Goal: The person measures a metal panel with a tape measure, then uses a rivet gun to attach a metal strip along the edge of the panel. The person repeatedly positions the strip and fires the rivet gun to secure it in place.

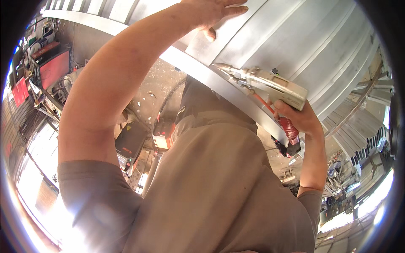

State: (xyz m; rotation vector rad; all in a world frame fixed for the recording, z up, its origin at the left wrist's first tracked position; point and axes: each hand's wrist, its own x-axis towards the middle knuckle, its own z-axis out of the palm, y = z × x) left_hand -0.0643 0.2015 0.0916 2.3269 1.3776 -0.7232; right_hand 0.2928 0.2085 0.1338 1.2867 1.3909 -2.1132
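In my right hand (299, 118) is a handheld welding gun (274, 84) with a silver-grey body and a thin pointed nozzle. Its tip points left, close to a seam near the panel's front edge; I cannot tell whether it touches. Below the body hang an orange-red hose and a red-wrapped grip. My left hand (209, 12) reaches across to the top edge of the view. Its fingers are spread over the ribbed silver metal panel (261, 50), holding nothing, and part of the hand is cut off. A long flat metal edge (242, 101) runs along the panel's near side.
A dark box-shaped machine (130, 139) stands on the floor below my left arm, with a dark cable (171, 99) nearby. Red equipment (55, 67) and clutter fill the far left. More slatted metal panels (358, 130) lie at the right. My body is close to the metal edge.
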